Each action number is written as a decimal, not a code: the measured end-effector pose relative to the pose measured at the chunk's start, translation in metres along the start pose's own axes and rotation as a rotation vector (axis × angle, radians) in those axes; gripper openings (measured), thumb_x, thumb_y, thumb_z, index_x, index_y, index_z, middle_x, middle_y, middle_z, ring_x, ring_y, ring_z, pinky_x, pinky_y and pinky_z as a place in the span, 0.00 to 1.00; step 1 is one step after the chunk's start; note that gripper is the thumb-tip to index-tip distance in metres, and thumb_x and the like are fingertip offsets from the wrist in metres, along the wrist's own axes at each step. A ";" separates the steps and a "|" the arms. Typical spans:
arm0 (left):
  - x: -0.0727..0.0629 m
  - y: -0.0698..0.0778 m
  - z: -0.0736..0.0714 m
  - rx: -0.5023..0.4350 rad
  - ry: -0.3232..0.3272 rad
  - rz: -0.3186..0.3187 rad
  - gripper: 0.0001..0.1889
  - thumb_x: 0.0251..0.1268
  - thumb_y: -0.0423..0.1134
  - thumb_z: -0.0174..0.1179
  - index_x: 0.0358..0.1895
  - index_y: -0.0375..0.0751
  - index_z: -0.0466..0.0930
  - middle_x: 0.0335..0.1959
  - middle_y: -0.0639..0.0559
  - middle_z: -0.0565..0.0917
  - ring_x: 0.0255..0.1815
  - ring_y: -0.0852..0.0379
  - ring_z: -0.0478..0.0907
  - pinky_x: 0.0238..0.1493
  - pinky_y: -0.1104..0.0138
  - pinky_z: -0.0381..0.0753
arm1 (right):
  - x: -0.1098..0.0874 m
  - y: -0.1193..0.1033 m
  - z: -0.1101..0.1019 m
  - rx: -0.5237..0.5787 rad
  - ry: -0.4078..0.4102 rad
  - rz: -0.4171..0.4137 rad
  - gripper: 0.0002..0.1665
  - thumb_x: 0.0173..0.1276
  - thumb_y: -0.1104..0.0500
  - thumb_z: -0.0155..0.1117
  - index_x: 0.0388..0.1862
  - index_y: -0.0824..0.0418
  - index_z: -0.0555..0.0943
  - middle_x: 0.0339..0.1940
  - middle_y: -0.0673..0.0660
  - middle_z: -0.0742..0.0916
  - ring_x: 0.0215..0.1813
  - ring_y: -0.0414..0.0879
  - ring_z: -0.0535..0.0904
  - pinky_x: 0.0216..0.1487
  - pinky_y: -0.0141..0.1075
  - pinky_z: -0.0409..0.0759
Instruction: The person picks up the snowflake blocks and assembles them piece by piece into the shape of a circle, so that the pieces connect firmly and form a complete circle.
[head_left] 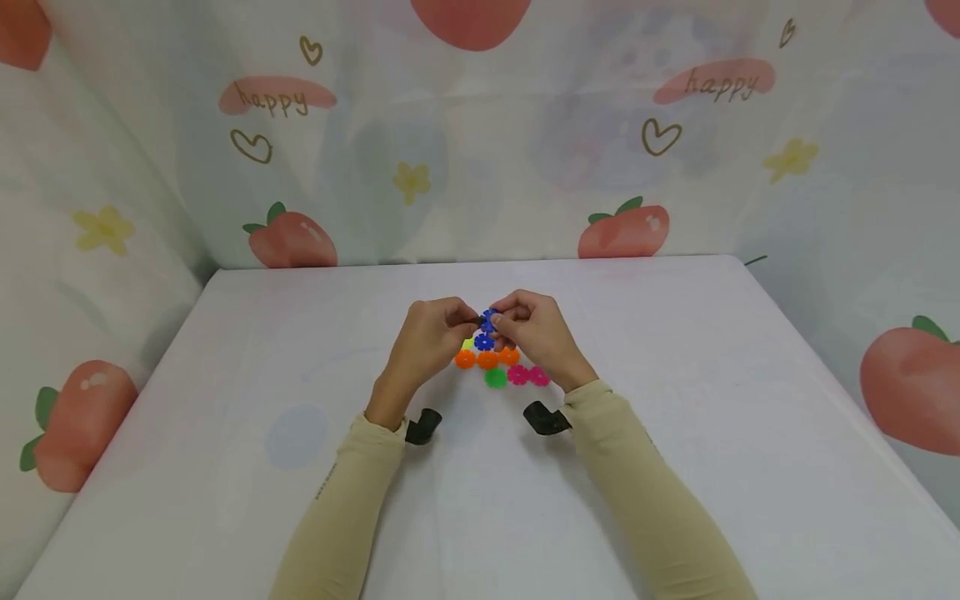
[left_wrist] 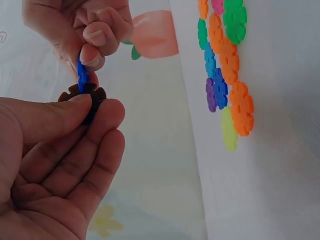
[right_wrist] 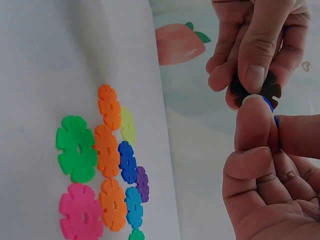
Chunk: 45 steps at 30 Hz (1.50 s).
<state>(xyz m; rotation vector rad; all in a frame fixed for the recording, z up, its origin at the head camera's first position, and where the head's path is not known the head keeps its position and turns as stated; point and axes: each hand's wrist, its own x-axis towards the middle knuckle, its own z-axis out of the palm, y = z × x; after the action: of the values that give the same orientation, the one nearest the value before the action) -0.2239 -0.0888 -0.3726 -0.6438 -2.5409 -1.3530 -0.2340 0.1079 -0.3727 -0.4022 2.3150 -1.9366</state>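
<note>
Over the table, both hands meet at chest-front centre. My left hand [head_left: 429, 335] pinches a dark brown notched flower-shaped disc [right_wrist: 272, 91] between thumb and fingers. A blue notched disc [left_wrist: 82, 75] is pinched by the right hand [head_left: 542, 333], fingertips covering most of it. The blue disc stands edge-on across the dark one, their rims meeting at the notches in the left wrist view. Below the hands, more such discs lie flat and close together: orange [right_wrist: 107, 151], green [right_wrist: 77, 149], pink [right_wrist: 81, 212], blue [right_wrist: 127, 161], purple [right_wrist: 142, 184], light blue [right_wrist: 134, 207] and yellow [right_wrist: 128, 126].
A white cloth covers the table [head_left: 225, 500]. Printed curtains [head_left: 495, 167] hang behind it and at both sides. A black wrist-worn piece [head_left: 424, 427] juts inward from the left sleeve, and a similar black piece [head_left: 546, 418] from the right.
</note>
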 end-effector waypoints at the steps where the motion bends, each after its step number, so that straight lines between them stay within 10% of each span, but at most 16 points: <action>1: 0.000 0.000 0.000 -0.004 0.002 0.000 0.02 0.72 0.24 0.67 0.41 0.28 0.89 0.37 0.41 0.91 0.37 0.46 0.89 0.43 0.63 0.88 | 0.000 0.000 -0.001 -0.001 -0.004 -0.003 0.10 0.80 0.70 0.62 0.53 0.76 0.81 0.35 0.66 0.88 0.30 0.46 0.84 0.39 0.33 0.85; 26: -0.003 0.000 -0.012 0.019 0.030 -0.072 0.03 0.74 0.28 0.68 0.45 0.32 0.89 0.40 0.44 0.91 0.41 0.50 0.88 0.48 0.60 0.88 | -0.009 0.007 -0.034 -0.184 0.014 -0.030 0.12 0.82 0.64 0.62 0.56 0.71 0.84 0.43 0.67 0.88 0.39 0.57 0.87 0.47 0.44 0.87; 45: -0.004 -0.003 -0.013 -0.008 0.034 -0.081 0.03 0.73 0.28 0.68 0.44 0.32 0.89 0.40 0.44 0.91 0.42 0.49 0.88 0.49 0.59 0.88 | -0.002 0.035 -0.063 -0.409 -0.027 0.144 0.19 0.79 0.60 0.66 0.62 0.70 0.83 0.56 0.64 0.88 0.60 0.60 0.81 0.64 0.53 0.80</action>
<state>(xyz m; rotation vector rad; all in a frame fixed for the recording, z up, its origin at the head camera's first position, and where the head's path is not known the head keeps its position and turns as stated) -0.2225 -0.1024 -0.3688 -0.5193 -2.5618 -1.3882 -0.2519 0.1740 -0.3956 -0.2789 2.6361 -1.3823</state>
